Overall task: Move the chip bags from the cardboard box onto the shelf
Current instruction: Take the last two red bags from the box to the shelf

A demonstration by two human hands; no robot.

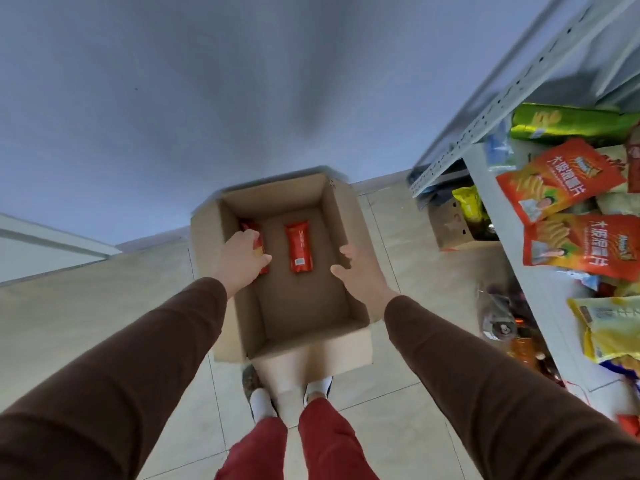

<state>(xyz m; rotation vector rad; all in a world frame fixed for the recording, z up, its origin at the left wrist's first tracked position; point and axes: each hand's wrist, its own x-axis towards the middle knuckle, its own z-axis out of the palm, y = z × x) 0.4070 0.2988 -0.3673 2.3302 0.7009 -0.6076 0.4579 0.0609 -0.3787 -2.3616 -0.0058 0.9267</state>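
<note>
An open cardboard box (pixel 349 216) stands on the tiled floor in front of my feet. Two red chip bags lie on its bottom. My left hand (pixel 240 256) reaches into the box and closes around the left red bag (pixel 258 242), which it mostly hides. The second red bag (pixel 299 245) lies free in the middle of the box. My right hand (pixel 358 270) hovers over the box's right side, fingers spread, holding nothing. The grey metal shelf (pixel 485 188) stands to the right with several chip bags on it, among them an orange bag (pixel 561 178).
A blue-grey wall rises behind the box. A smaller cardboard box (pixel 450 226) with a yellow bag sits on the floor under the shelf. More packets and a bottle (pixel 519 344) lie on the lower level at the right. A green bag (pixel 568 124) rests at the shelf's far end.
</note>
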